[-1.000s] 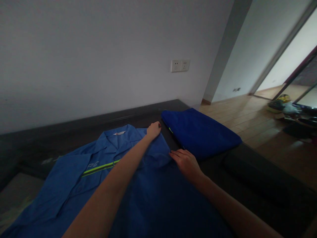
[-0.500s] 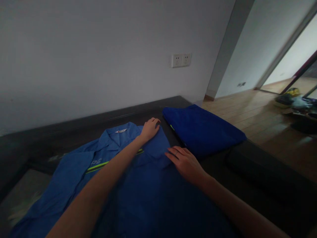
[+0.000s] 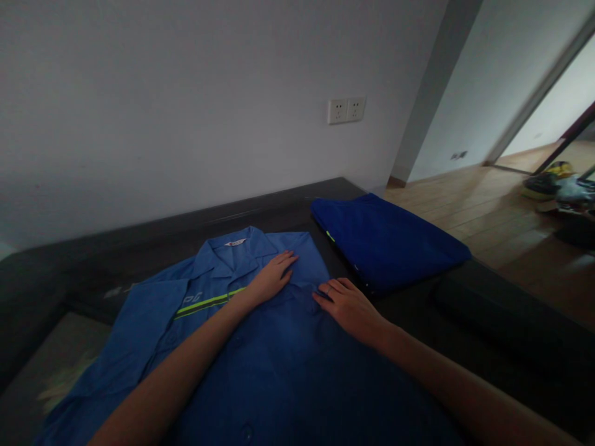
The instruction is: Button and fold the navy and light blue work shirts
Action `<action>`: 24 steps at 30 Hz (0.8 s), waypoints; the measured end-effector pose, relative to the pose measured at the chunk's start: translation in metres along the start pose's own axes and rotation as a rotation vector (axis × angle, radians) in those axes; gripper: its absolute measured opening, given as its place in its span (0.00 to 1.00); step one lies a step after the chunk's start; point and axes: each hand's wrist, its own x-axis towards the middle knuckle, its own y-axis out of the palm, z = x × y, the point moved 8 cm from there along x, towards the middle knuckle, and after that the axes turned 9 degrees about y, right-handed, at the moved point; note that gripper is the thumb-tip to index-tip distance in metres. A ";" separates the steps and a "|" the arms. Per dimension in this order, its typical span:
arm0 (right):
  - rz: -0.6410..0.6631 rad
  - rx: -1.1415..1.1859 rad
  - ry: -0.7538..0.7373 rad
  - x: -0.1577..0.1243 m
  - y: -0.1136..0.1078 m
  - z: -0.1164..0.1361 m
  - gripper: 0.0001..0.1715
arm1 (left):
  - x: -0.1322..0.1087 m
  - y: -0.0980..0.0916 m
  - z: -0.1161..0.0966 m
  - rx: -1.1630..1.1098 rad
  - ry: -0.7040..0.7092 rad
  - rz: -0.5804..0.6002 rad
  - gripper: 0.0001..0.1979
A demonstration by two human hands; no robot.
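Note:
A blue work shirt (image 3: 283,347) lies front up, with its collar toward the wall and a yellow-green stripe across the chest. One sleeve is laid down along the left side, and on the right a panel is folded inward. My left hand (image 3: 272,279) rests flat on this folded part below the shoulder, fingers stretched out. At the shirt's right edge, my right hand (image 3: 351,310) has its thumb and fingers closed on the fabric. Just beyond it lies a darker blue folded garment (image 3: 385,241), apart from the shirt.
The dark tabletop (image 3: 260,214) runs along a white wall with a double socket (image 3: 346,110). A dark long object (image 3: 483,316) lies on the right side. Wooden floor (image 3: 446,198) extends beyond, with bags and clutter (image 3: 558,186) at far right.
My left hand has slid from the shirt's upper right corner down and left onto the fabric. The sleeve part now lies flatter. My right hand stays at the edge; the view has shifted slightly.

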 end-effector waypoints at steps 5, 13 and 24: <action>-0.073 0.044 -0.006 -0.004 0.000 0.000 0.10 | 0.002 0.015 0.004 0.086 -0.002 0.106 0.26; 0.024 0.248 0.064 -0.001 0.000 -0.004 0.07 | 0.000 0.013 -0.003 0.156 0.039 0.124 0.25; 0.264 0.428 0.293 0.005 0.017 -0.014 0.09 | 0.000 0.013 -0.002 0.136 0.036 0.073 0.25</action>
